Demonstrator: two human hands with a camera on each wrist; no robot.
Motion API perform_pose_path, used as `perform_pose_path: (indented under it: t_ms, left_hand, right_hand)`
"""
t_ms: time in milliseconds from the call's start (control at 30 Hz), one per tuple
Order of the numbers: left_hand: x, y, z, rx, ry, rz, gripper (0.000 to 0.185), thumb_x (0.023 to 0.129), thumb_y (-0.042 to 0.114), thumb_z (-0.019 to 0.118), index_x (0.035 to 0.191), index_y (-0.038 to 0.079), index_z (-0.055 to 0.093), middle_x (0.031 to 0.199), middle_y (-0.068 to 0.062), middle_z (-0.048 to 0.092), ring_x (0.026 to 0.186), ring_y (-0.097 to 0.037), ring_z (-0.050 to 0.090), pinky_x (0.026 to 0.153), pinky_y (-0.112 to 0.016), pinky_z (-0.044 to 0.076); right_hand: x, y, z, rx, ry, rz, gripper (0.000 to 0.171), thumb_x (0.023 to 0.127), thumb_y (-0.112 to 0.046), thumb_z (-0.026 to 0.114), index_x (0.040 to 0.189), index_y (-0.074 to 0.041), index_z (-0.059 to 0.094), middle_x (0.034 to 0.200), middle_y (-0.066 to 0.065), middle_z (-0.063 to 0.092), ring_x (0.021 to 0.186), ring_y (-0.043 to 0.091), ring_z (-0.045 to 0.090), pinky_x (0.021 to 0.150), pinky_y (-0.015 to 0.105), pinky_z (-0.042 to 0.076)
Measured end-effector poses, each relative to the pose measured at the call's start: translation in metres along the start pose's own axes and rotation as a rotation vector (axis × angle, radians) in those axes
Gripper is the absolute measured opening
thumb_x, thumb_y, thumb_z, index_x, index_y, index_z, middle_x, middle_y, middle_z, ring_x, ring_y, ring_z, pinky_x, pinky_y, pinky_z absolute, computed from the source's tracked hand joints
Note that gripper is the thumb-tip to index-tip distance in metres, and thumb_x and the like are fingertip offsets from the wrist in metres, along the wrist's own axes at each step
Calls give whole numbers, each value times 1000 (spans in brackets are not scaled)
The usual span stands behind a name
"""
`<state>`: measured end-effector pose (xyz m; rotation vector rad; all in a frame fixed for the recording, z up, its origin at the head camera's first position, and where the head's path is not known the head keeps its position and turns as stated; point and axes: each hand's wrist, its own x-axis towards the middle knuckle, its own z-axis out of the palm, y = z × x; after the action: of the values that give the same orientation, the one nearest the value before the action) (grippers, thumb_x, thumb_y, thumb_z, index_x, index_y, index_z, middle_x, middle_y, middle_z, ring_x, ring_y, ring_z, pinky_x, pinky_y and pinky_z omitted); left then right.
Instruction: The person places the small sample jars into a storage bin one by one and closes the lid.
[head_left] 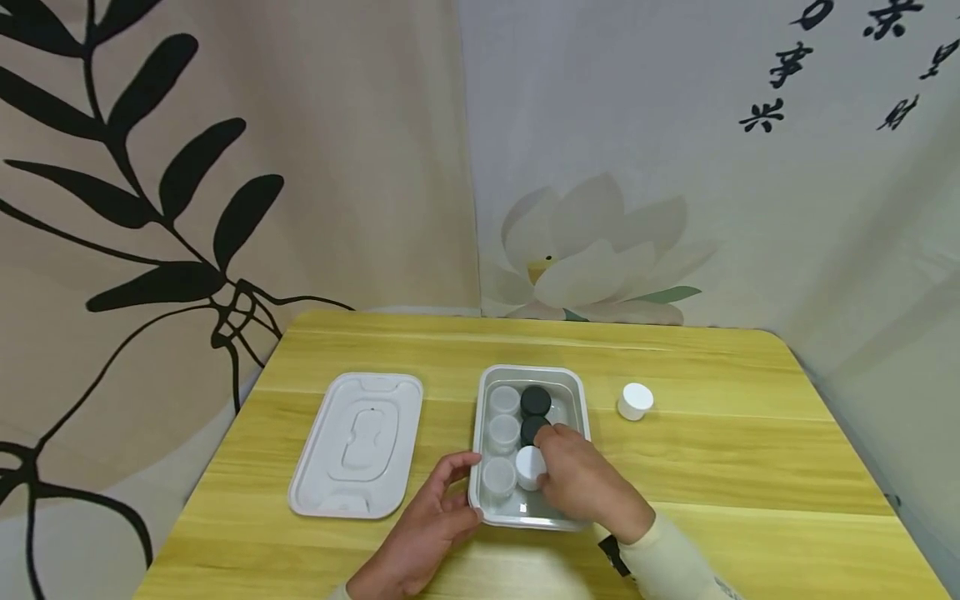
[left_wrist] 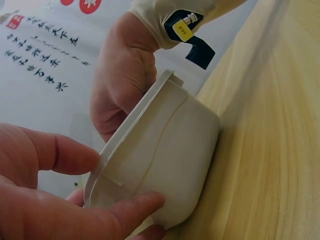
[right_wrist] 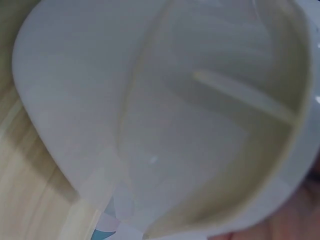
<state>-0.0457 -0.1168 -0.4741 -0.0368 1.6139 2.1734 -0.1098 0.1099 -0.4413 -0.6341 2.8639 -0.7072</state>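
A white rectangular container (head_left: 529, 371) stands on the wooden table and holds several small jars. Two have black lids (head_left: 536, 401); three on the left are clear and uncapped (head_left: 503, 432). My right hand (head_left: 542, 463) reaches into the container and grips a white-capped jar (head_left: 528, 467) near its front. My left hand (head_left: 459, 487) holds the container's front left corner. In the left wrist view the thumb lies by the rim and a finger (left_wrist: 131, 204) on the outer wall (left_wrist: 170, 155). The right wrist view shows only the container's wall (right_wrist: 200, 125), blurred and very close.
The container's flat white lid (head_left: 360, 442) lies to the left on the table (head_left: 750, 467). A loose white cap (head_left: 635, 402) sits to the right of the container. Printed cloth backdrops stand behind and beside the table.
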Motion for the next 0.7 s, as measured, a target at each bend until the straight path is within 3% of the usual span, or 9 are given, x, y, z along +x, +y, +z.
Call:
perform_pose_path:
  t_ms: [233, 400, 700]
  left_hand:
    - [0, 0, 0, 6, 7, -2, 73, 90, -7, 60, 157, 5, 32, 161, -22, 28, 125, -26, 58, 94, -31, 55]
    - [0, 1, 1, 9, 12, 0, 73, 89, -7, 61, 156, 5, 33, 160, -22, 30, 124, -26, 58, 93, -31, 55]
    - [0, 0, 1, 7, 17, 1, 73, 89, -7, 61, 156, 5, 33, 160, -22, 30, 126, -27, 58, 93, -31, 55]
  right_hand:
    - [0, -2, -3, 9, -29, 40, 28, 78, 3, 81, 99, -2, 63, 93, 10, 61, 90, 26, 59, 84, 47, 54]
    - [1, 0, -14, 48, -29, 73, 31, 84, -3, 82, 112, 3, 68, 99, 11, 67, 96, 26, 63, 90, 47, 54]
    - [0, 17, -43, 240, 3, 137, 26, 93, -2, 73, 118, 0, 67, 106, 11, 71, 95, 19, 69, 84, 38, 60]
